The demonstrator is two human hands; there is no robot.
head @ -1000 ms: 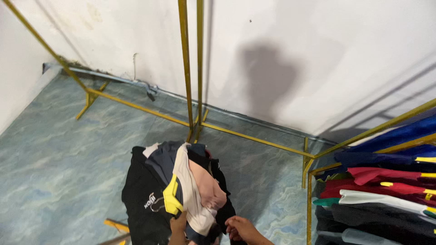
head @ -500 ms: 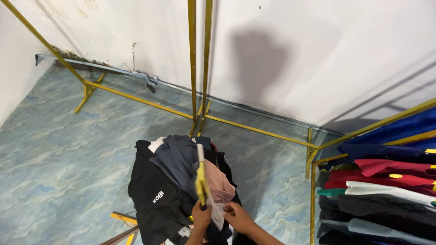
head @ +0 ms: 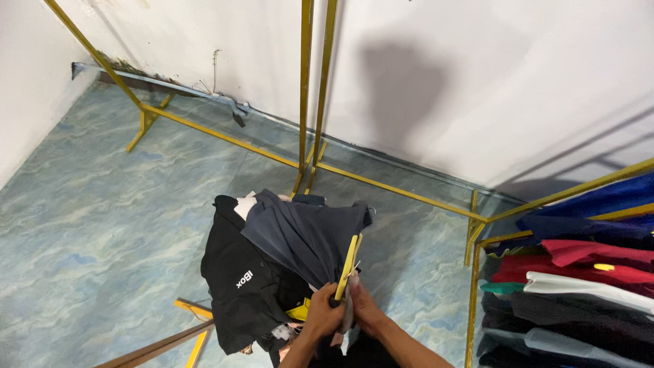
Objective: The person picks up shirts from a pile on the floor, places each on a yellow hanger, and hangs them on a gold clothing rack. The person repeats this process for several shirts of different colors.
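Both of our hands are gripping things: the left hand (head: 320,317) is clasping the yellow hanger (head: 347,266), and the right hand (head: 362,307) is pinching the grey shirt (head: 306,235) beside it. We are probably fitting shirt to hanger over the black clothes pile (head: 248,289); next calls for seating the shoulders. The hanger's long axis is running away from us, tilting slightly right.

The clothes pile (head: 266,272) lies on the floor (head: 88,225), before the rack frame (head: 310,102). Hanging shirts (head: 586,272) fill the rail (head: 579,187) to its right.
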